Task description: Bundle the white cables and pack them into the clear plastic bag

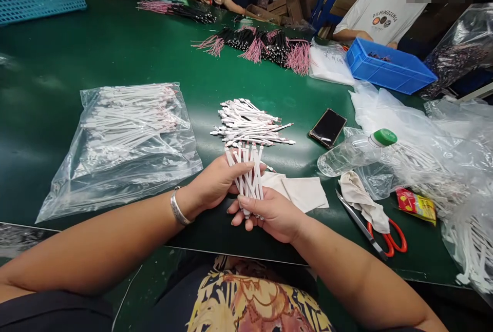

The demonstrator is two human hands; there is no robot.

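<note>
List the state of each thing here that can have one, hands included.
Left hand: gripping the white cable bundle
Right hand: gripping the bundle's near end
White cable bundle: held in both hands, slightly fanned
Loose white cables: piled, unheld
Clear bag: lying flat, white cables inside
Phone: face up, screen dark
Bottle: on its side, capped
Scissors: partly under cloth, open or shut unclear
Blue bin: lidless

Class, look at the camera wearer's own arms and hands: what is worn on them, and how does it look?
The left hand and right hand are both ungloved. A silvery, curved metal bracelet circles the left wrist; none shows on the right. Both forearms are uncovered. A dark sleeve shows by the left elbow.
</note>
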